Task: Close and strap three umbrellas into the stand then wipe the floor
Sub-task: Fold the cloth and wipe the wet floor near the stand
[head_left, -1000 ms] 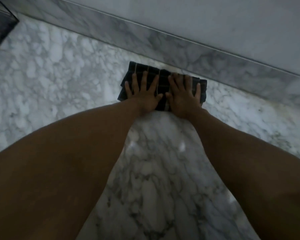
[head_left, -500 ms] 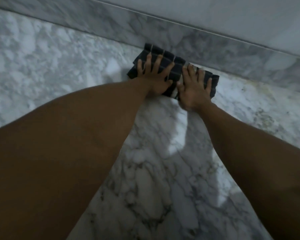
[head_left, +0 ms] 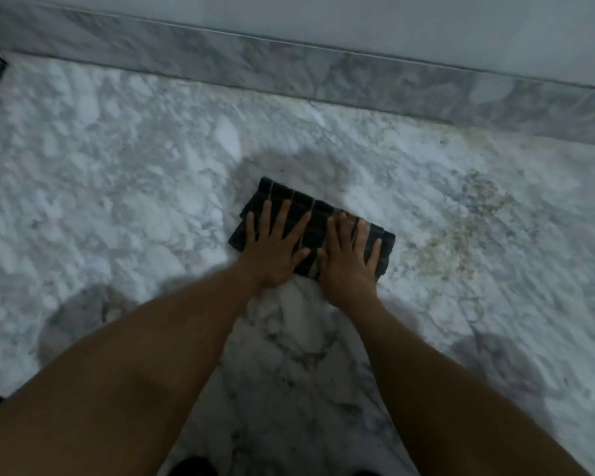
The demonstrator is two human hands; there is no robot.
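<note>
Both hands are down flat on a dark folded cloth in the middle of the frame, on the white marble floor. The left hand presses its left half, fingers straight and spread; the right hand presses the right half, fingers straight too, nothing clenched. The cloth sits well apart from the grey marble skirting running across the top. A brownish stain marks the floor right of the cloth.
</note>
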